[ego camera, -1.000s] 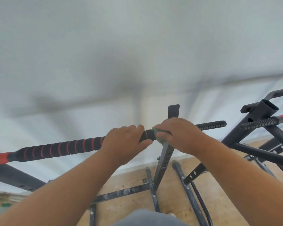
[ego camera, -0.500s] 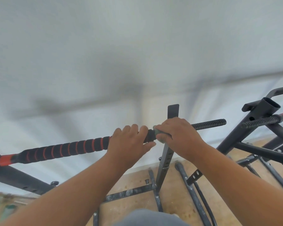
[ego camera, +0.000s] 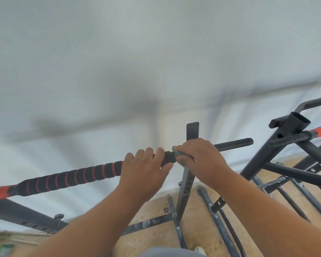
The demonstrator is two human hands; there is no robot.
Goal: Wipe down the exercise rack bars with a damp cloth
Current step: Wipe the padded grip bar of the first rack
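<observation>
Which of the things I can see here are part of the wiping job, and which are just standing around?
In the job:
- left hand, gripping the padded bar
- right hand, pressing the green cloth on that bar

Standing around:
- upright post
- second rack at right
- white wall
- floor

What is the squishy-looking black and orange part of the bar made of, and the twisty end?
The grip looks like soft matte foam: ribbed black padding with orange rings. The bar end looks like dark metal with screw threads, seen as fine spiral ridges, though the exact metal isn't clear.
</observation>
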